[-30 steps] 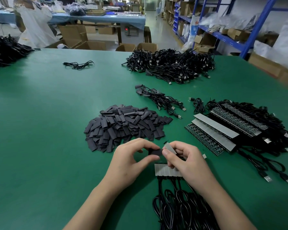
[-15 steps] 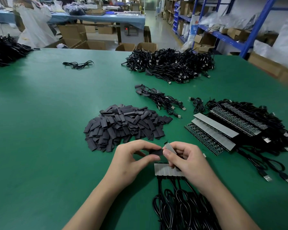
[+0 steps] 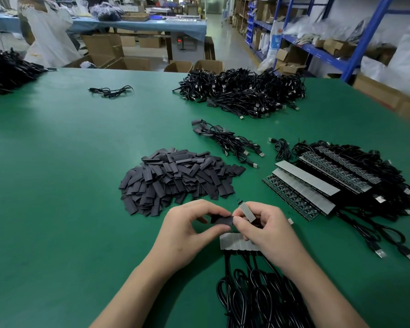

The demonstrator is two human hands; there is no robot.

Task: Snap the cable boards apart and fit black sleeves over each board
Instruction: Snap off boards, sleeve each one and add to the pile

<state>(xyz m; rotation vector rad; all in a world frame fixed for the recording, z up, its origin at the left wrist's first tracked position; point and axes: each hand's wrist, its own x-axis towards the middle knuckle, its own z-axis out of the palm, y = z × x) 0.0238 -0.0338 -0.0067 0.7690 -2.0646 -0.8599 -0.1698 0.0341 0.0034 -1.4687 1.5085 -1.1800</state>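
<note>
My left hand (image 3: 187, 229) pinches a flat black sleeve (image 3: 221, 220) between thumb and fingers. My right hand (image 3: 264, 229) holds a single small grey board (image 3: 247, 212), tilted up, with its thumb touching the sleeve's right end. Below both hands a short grey strip of joined boards (image 3: 231, 242) lies on the green table, its black cables (image 3: 253, 297) coiled toward me. A pile of black sleeves (image 3: 175, 181) lies just beyond my hands.
Long board strips with cables (image 3: 317, 185) are stacked at the right. A small bunch of sleeved cables (image 3: 227, 140) lies mid-table and a big cable heap (image 3: 242, 93) behind it. Another dark pile (image 3: 5, 72) sits far left. A person stands beyond the table's far edge.
Both hands have stayed in place. The fingers have shifted only slightly on the sleeve and the board.
</note>
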